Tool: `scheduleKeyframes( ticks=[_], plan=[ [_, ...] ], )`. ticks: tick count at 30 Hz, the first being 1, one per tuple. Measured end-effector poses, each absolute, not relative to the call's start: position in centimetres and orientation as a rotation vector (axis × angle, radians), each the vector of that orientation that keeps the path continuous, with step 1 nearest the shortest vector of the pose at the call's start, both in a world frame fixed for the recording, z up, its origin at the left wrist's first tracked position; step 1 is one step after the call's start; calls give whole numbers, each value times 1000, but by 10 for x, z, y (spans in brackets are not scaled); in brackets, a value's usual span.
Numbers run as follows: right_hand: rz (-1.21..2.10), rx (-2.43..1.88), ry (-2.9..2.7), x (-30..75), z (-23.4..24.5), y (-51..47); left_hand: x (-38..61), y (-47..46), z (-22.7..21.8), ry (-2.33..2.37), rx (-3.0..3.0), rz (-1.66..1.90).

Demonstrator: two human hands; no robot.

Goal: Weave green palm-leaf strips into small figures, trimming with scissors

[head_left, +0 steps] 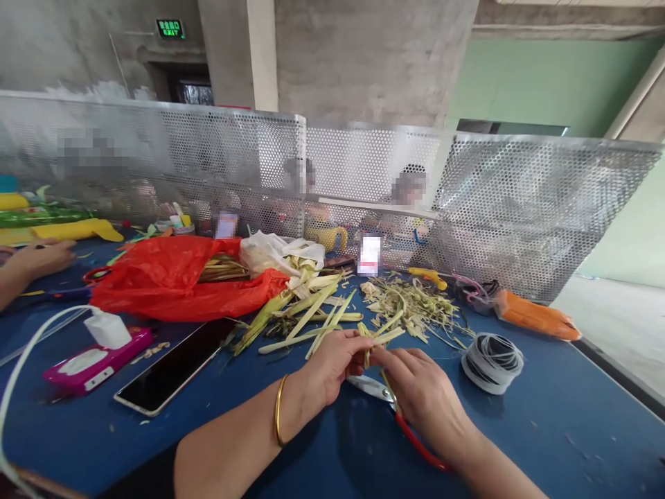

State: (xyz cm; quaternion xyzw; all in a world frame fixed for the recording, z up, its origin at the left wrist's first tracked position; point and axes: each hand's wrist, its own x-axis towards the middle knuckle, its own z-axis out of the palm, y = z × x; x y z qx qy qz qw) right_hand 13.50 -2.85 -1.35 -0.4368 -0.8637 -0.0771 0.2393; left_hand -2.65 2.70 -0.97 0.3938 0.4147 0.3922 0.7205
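Observation:
My left hand (337,360) is closed, its thumb and fingers pinching a pale green-yellow leaf strip (391,335). Close against it, my right hand (423,388) pinches the same bit of strip from the other side. Under the hands lies a pair of scissors (418,443) with red handles and metal blades; part of it is hidden by my right hand. Just beyond my hands, long leaf strips (306,320) lie in a loose heap. A pile of short plant scraps (415,305) is at its right.
Leaf strips fill a red plastic bag (150,277). Nearer are a black phone (174,367) and a magenta power strip (98,360) with a white charger. A wire coil (492,364) and an orange packet (537,315) lie right. Another person's hand (41,263) is far left; a perforated metal screen (364,166) stands behind.

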Motion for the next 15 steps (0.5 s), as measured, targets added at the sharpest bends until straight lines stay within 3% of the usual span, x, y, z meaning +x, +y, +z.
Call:
scheduleKeyframes(
  ticks=[5,12,15],
  plan=[
    [-367,-959,-2367,135,-5,-32,-20,21,-19,924,1017,839],
    [168,-1279,-1888,136,-8,-26,-18,13,-9,904,1178,782],
    [201,-1524,-1835,137,-10,-25,-19,11,-7,892,1215,767]
  ],
)
